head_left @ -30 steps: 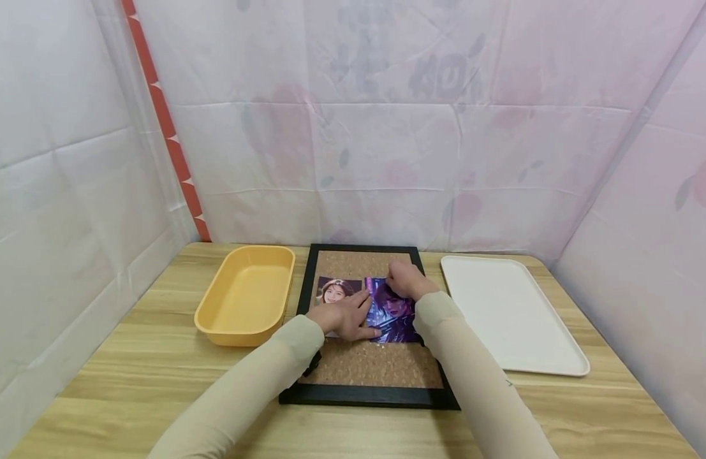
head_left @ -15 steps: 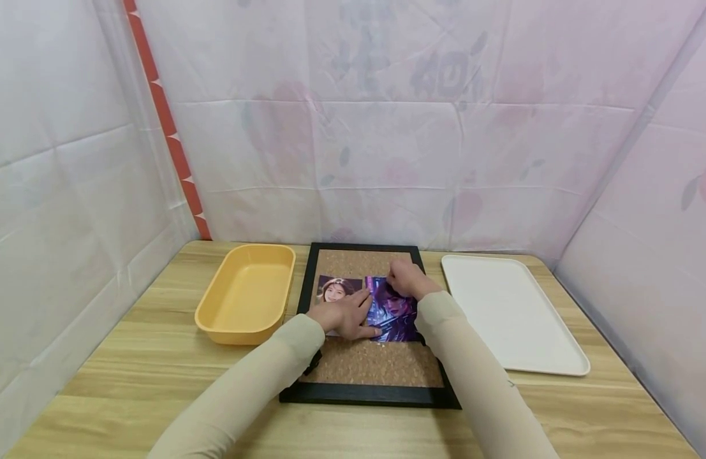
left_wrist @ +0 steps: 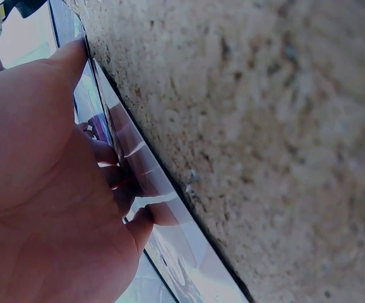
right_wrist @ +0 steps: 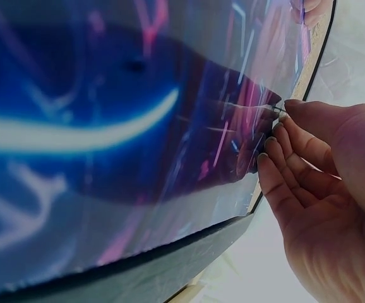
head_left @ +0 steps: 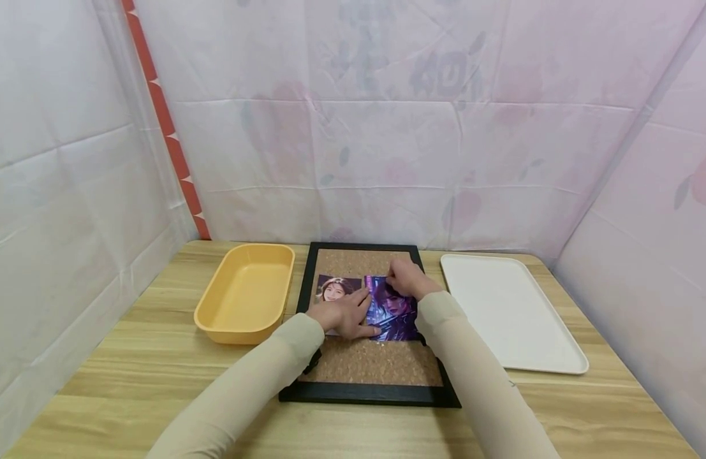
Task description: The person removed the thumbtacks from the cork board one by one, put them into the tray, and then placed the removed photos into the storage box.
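Observation:
A black-framed cork board [head_left: 375,366] lies on the table with two glossy picture prints side by side on it. My left hand [head_left: 348,315] rests with spread fingers across the smiling portrait print [head_left: 337,288] at left, its fingertips and thumb on the near edge of the purple-blue print [head_left: 394,319]. At that purple-blue print's upper part, my right hand [head_left: 408,279] has curled fingers. In the right wrist view, its thumb and index finger pinch a thin pin [right_wrist: 279,110] at the print's edge; the pin's head is hidden between the fingertips.
Left of the board stands a yellow plastic tub [head_left: 246,296]. A flat white tray [head_left: 516,315] lies to the right, partly behind the right sleeve [head_left: 479,376]. Pale printed curtains [head_left: 387,146] enclose the wooden table [head_left: 117,376] at the back and sides.

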The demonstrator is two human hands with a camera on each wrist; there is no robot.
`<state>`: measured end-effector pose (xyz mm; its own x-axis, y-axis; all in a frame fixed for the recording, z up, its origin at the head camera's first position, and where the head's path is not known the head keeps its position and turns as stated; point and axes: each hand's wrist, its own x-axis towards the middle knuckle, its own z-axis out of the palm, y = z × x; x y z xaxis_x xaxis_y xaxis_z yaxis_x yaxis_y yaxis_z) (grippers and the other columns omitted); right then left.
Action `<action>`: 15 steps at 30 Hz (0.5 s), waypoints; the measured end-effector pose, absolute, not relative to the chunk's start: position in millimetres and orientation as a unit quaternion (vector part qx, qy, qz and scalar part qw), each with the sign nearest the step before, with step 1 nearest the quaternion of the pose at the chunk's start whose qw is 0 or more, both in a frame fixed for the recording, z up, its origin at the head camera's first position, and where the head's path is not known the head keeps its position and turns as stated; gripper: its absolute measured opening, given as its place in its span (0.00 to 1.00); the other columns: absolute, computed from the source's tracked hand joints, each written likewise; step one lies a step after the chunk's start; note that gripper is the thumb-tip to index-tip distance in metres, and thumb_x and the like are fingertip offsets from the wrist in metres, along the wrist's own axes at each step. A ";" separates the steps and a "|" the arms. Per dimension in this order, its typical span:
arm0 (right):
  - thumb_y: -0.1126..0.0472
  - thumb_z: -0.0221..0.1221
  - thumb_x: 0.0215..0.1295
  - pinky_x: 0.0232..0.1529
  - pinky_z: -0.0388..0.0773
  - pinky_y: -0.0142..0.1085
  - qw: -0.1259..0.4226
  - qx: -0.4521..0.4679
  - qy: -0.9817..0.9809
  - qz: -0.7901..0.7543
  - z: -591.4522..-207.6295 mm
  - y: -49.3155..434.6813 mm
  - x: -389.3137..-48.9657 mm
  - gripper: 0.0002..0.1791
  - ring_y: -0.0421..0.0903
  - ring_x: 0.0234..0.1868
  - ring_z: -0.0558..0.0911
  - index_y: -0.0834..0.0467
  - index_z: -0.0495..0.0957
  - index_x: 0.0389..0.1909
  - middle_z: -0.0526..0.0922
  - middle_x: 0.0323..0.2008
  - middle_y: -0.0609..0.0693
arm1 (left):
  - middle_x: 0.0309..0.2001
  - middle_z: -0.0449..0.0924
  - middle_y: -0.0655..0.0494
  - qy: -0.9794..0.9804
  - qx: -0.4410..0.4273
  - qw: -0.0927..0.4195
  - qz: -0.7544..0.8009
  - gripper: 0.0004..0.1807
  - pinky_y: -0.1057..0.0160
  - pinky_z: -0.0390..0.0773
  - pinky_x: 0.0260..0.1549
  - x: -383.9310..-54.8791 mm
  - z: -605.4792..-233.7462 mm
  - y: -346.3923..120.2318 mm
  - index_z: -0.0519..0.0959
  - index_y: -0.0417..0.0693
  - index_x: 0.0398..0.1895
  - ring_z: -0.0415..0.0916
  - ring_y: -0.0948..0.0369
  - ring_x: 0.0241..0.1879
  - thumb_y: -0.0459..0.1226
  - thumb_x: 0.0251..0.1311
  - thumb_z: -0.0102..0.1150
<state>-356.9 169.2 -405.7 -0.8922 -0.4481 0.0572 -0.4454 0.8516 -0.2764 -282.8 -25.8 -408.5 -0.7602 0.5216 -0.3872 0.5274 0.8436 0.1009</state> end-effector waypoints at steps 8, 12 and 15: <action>0.69 0.57 0.69 0.24 0.65 0.34 0.026 -0.230 0.964 -0.130 -407.8 169.2 -361.6 0.27 0.41 0.17 0.64 0.52 0.65 0.08 0.61 0.11 0.42 | 0.84 0.36 0.53 0.938 0.280 0.206 0.008 0.50 0.53 0.49 0.78 -272.7 -395.5 -27.2 0.45 0.48 0.84 0.37 0.56 0.82 0.67 0.71 0.42; 0.69 0.56 0.69 0.25 0.66 0.35 0.027 -0.227 0.965 -0.127 -404.4 167.6 -359.1 0.27 0.41 0.17 0.65 0.53 0.65 0.08 0.61 0.11 0.42 | 0.84 0.36 0.54 0.937 0.281 0.207 0.006 0.50 0.54 0.49 0.78 -276.3 -398.7 -27.2 0.45 0.50 0.84 0.36 0.57 0.82 0.68 0.71 0.42; 0.70 0.56 0.67 0.25 0.67 0.36 0.019 -0.230 0.965 -0.127 -402.4 167.0 -357.3 0.26 0.42 0.17 0.65 0.53 0.66 0.08 0.62 0.10 0.42 | 0.84 0.36 0.55 0.937 0.279 0.208 0.001 0.50 0.55 0.50 0.78 -279.5 -401.7 -27.0 0.45 0.51 0.84 0.36 0.58 0.82 0.69 0.70 0.42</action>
<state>-357.3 167.0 -402.4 -0.8936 -0.4483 0.0213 -0.4385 0.8621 -0.2539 -279.5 -27.0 -401.7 -0.7578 0.5243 -0.3884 0.5231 0.8440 0.1187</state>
